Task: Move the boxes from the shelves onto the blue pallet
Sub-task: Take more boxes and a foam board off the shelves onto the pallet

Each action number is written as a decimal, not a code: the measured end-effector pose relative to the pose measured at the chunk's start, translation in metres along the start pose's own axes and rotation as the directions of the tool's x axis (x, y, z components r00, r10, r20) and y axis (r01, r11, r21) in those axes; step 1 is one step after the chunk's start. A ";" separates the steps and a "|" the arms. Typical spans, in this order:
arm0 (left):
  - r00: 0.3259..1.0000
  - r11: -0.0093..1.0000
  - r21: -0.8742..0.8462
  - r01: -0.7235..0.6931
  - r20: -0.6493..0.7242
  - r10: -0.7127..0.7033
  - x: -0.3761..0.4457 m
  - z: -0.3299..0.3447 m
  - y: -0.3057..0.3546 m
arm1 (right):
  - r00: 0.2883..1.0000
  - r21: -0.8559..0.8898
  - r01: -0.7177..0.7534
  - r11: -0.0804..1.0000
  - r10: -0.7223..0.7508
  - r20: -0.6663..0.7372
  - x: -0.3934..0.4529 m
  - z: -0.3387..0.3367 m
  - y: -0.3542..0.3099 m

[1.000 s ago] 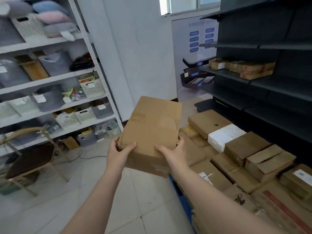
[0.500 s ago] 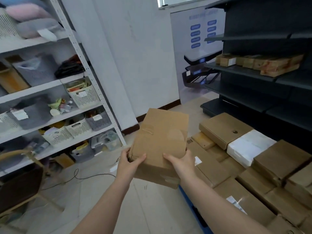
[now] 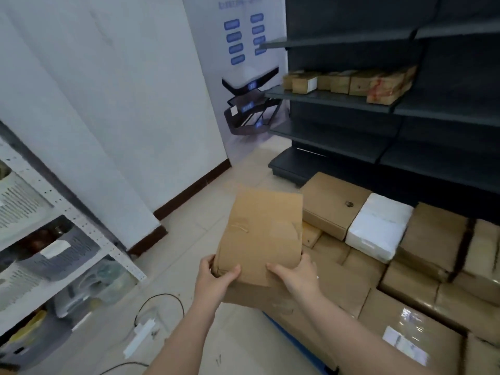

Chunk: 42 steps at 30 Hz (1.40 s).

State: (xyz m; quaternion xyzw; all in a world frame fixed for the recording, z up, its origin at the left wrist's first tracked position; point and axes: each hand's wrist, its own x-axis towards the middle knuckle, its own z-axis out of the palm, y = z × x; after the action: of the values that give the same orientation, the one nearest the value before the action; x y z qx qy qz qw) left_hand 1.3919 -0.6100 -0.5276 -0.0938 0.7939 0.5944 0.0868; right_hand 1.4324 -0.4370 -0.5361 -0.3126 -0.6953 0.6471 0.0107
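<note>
1. Fingers of both hands curl round the near end of a brown cardboard box [image 3: 261,234]: the left hand [image 3: 213,277] grips its lower-left corner with the thumb on top, and the right hand [image 3: 296,274] grips the lower-right corner the same way.
2. Held in the middle of the frame, the box is tilted, far end raised, over the left edge of the stacked boxes [image 3: 405,266] that fill the lower right of the frame. A strip of the blue pallet [image 3: 295,338] shows beneath them at bottom centre.
3. Judged from this, the step in hand is setting the carried box down on the stack.
4. To do it well, level the box first, then lower it onto a flat box top just right of the hands, not onto the ledge by the white box [image 3: 378,226].
5. Keep its long side in line with its neighbours so nothing overhangs the pallet's edge.
6. Let go only once the base rests fully.
7. More boxes wait on the dark shelf [image 3: 338,100] at upper right.
</note>
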 end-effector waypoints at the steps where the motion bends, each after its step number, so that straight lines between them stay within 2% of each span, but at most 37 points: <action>1: 0.999 1.000 0.014 0.005 0.038 -0.005 0.024 -0.003 -0.003 | 0.999 0.005 -0.030 1.000 0.030 -0.028 0.013 0.013 -0.001; 7: 0.963 0.991 0.127 0.041 0.261 -0.073 0.153 0.011 -0.014 | 0.964 0.048 -0.183 0.982 0.189 -0.189 0.097 0.062 0.000; 14: 0.893 0.973 0.227 0.048 0.426 -0.144 0.309 0.094 -0.052 | 0.886 0.144 -0.316 0.938 0.346 -0.309 0.244 0.084 0.048; 24: 0.795 0.944 0.310 0.109 0.543 -0.270 0.496 0.226 -0.192 | 0.809 0.149 -0.404 0.902 0.429 -0.402 0.447 0.107 0.160; 28: 0.752 0.939 0.320 0.127 0.586 -0.301 0.538 0.263 -0.254 | 0.771 0.130 -0.436 0.891 0.444 -0.456 0.494 0.123 0.213; 33: 0.671 0.931 0.263 0.251 0.646 -0.364 0.559 0.268 -0.272 | 0.704 0.180 -0.477 0.860 0.497 -0.508 0.510 0.135 0.237; 37: 0.656 0.929 0.322 0.180 0.664 -0.358 0.569 0.270 -0.249 | 0.678 0.150 -0.536 0.831 0.530 -0.509 0.518 0.138 0.217; 42: 0.679 0.882 0.471 0.021 0.641 -0.358 0.572 0.269 -0.195 | 0.647 -0.025 -0.639 0.769 0.520 -0.557 0.516 0.122 0.169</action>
State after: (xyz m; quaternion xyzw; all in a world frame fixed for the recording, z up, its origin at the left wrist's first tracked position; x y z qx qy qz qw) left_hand 0.8947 -0.4314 -0.9258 0.0804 0.7927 0.3827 0.4677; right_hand 1.0370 -0.3197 -0.9103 -0.6810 -0.5943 0.4253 -0.0455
